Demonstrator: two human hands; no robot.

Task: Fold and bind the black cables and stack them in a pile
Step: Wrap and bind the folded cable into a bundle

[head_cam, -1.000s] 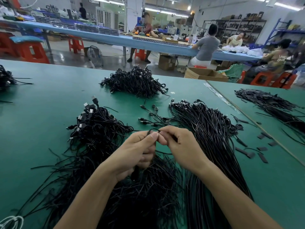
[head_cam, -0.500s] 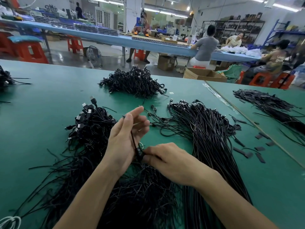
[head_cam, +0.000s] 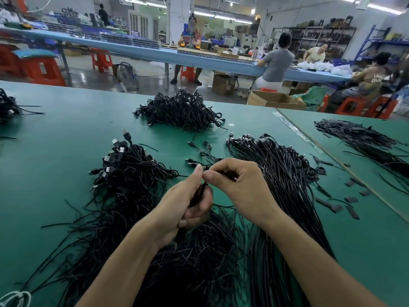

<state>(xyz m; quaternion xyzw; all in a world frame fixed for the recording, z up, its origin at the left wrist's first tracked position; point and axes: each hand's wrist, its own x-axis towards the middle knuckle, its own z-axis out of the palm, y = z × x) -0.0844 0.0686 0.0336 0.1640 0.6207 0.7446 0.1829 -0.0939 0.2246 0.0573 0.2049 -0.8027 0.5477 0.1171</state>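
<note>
Half a second earlier the left hand [head_cam: 186, 209] had its fingers spread upward, with the right hand [head_cam: 239, 185] low at its palm. Both had since risen, thumb tips meeting.

Counted: two hands. One bound pile [head_cam: 181, 109] at the far middle of the counter [head_cam: 55, 151], one plug heap [head_cam: 130, 171] to the left, one straight sheaf [head_cam: 285, 173] to the right.

Left grip was closed round a folded cable [head_cam: 197, 196], which ran down through the fist, held above the counter. Right grip was curled, pinching a dark strand [head_cam: 228, 175] beside the left thumb; tie or cable end, could not tell.
</note>
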